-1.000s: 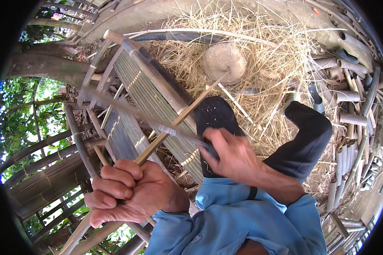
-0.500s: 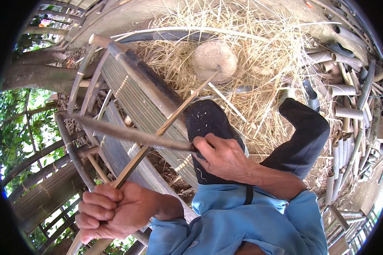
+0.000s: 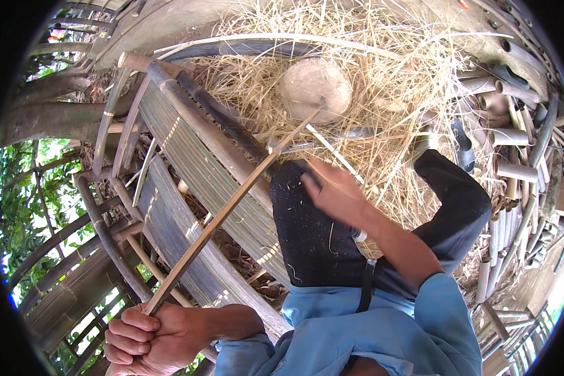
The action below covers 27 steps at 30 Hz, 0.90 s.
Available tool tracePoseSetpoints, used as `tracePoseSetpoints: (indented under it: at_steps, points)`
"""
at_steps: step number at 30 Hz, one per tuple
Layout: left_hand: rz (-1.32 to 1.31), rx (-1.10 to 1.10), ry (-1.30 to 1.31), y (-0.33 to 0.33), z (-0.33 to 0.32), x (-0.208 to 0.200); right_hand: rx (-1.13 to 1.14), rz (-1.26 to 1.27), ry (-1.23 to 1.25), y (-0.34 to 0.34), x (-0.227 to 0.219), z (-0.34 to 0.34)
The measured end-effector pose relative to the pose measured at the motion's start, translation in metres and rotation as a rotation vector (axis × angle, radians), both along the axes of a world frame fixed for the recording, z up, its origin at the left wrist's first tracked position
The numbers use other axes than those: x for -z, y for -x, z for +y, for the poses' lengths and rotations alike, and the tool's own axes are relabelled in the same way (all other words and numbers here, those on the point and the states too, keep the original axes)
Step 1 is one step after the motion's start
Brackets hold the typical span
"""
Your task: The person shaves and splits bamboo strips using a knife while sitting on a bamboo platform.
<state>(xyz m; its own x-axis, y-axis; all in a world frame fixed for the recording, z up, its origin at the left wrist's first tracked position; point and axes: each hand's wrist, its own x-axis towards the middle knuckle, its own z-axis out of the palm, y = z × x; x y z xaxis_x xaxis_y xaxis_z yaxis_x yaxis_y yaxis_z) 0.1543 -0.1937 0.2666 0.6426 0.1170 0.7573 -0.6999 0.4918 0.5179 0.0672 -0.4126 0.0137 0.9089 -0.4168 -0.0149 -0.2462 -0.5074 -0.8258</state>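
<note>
My left hand (image 3: 145, 338) is closed around the lower end of a long, narrow bamboo strip (image 3: 216, 219). The strip slants up and away across the bench to a round wooden block (image 3: 316, 88), where its far tip rests. Over my dark-trousered knee (image 3: 307, 219), my right hand (image 3: 335, 194) is closed on the dark handle of a long-bladed knife (image 3: 311, 177). Motion blurs this hand, and the blade cannot be made out clearly. The hand is just right of the strip, apart from it.
A slatted bamboo bench (image 3: 200, 169) stands to my left, beside a railing (image 3: 106, 232). Pale shavings (image 3: 388, 81) cover the ground around the block. Cut bamboo tubes (image 3: 514, 138) lie piled at the right. Small pale chips dot my trousers.
My right hand has moved forward and slightly right, taking the knife from across the strip to over my knee. My left hand has shifted slightly down and left, still holding the strip.
</note>
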Motion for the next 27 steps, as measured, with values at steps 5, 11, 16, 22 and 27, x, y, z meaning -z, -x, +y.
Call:
tracePoseSetpoints:
  at_steps: [5, 11, 16, 22, 27]
  points:
    - [0.017, -0.079, -0.025, -0.003, 0.009, -0.001, -0.191, -0.085, 0.093, 0.002, -0.023, 0.004]
    - [-0.007, -0.01, -0.058, -0.022, -0.005, -0.001, -0.018, -0.052, 0.053, -0.007, 0.037, -0.015]
    - [0.02, -0.654, 0.001, -0.033, -0.026, -0.003, -0.046, -0.08, 0.106, -0.004, 0.099, -0.028]
    - [0.091, -0.61, -0.086, -0.04, -0.001, 0.0, 0.131, 0.355, 0.099, 0.054, 0.214, -0.084]
    - [0.064, 0.135, -0.023, -0.034, 0.021, -0.011, 0.203, 0.487, 0.138, 0.06, 0.196, -0.094]
